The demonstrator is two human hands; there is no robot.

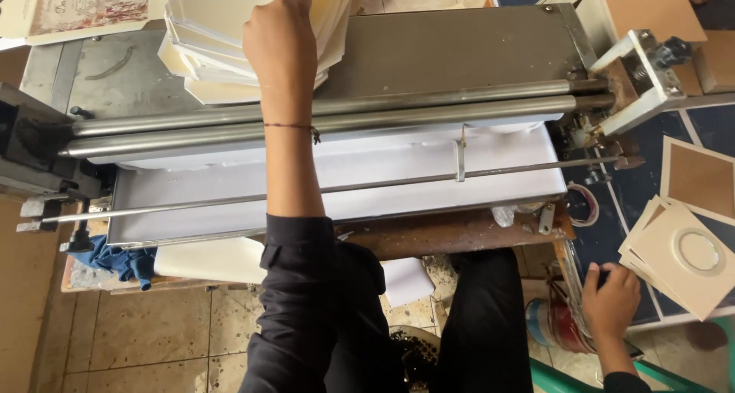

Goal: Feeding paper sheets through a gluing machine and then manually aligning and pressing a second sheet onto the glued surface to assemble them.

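My left hand reaches across the roller machine. It rests on a stack of cream cards on the grey metal bed, with its fingers curled over the top sheets. A thin thread band circles that wrist. Two steel rollers run across the machine below the stack. Beneath them lies a tray of white liquid. My right hand is low at the right, by the edge of a blue surface. Its fingers are curled around something small and dark that I cannot make out.
Cream square cards with a round cut-out lie fanned on the blue surface, and a brown card lies behind them. A blue rag hangs at the machine's left end. A printed sheet lies at top left. Tiled floor is below.
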